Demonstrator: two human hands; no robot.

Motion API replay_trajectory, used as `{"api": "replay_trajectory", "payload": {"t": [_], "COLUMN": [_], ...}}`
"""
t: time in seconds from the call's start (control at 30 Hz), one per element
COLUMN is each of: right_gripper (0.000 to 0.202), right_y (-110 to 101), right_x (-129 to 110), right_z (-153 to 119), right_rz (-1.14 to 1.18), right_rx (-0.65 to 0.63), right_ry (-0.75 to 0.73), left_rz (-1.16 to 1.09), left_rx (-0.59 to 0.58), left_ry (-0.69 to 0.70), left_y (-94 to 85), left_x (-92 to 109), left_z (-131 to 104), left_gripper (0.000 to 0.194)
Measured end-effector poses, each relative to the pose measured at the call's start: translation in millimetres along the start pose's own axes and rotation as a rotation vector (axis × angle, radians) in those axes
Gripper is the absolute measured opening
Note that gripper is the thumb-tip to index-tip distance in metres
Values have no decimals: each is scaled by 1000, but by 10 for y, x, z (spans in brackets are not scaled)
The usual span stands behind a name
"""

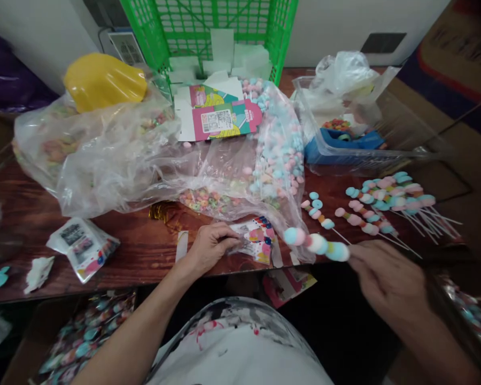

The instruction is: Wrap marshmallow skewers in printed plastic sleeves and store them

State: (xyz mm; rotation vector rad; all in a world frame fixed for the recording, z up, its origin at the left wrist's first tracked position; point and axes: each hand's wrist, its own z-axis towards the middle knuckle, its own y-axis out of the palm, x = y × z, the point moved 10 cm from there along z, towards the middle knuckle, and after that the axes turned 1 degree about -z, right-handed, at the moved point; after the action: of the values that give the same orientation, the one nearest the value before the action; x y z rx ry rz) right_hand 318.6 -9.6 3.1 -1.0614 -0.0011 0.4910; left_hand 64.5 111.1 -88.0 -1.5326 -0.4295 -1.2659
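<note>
My right hand [390, 278] is closed around the lower end of a candy skewer [318, 245], strung with pale pink, blue, white and yellow marshmallow pieces. The skewer points left, above the table edge. My left hand [212, 247] pinches the end of a printed clear plastic bag [256, 239] lying near the front edge of the table. Right of the bag, a few more candy skewers [317, 214] and a loose blue piece rest on the wood. A pile of finished-looking skewers [396, 195] with white sticks lies farther right.
Large clear bags of candy [116, 166] spread across the table [136, 256], with flat printed cartons [220, 118] on top. A green crate [280, 37] stands behind. A clear plastic bin [369, 155] sits back right, a stack of printed bags [82, 248] left. Wrapped candies [84, 342] fill a box below.
</note>
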Motion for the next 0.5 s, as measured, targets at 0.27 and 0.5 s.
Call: {"api": "replay_trajectory", "payload": {"t": [0.27, 0.5], "right_gripper": [23, 25], "right_y": [391, 324], "right_x": [-243, -560], "right_z": [98, 223], "right_rz": [54, -215], "right_rx": [-127, -121], "right_ry": [-73, -263], "left_rz": [-19, 120], "left_rx": [18, 7], "left_ry": [83, 301], "left_y": [1, 140], "left_x": [23, 202], "left_z": [-43, -142], "left_gripper": [9, 15]}}
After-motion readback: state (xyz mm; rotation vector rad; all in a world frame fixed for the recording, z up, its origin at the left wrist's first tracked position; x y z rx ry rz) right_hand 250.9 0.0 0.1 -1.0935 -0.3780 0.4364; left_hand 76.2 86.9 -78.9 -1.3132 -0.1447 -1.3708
